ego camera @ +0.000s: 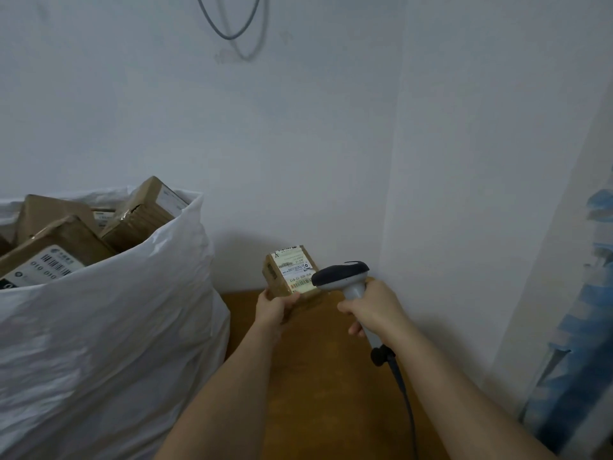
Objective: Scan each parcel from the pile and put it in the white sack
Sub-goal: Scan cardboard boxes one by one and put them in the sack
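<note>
Just brown tabletop (318, 376), white walls (298, 144), seemingly.

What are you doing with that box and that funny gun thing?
A person is scanning a parcel. The left hand holds a small cardboard parcel up with its label facing the scanner, which the right hand grips and aims at the barcode. To the left stands the white sack, already heaped with other brown boxes. This parcel has not gone in yet.
</note>
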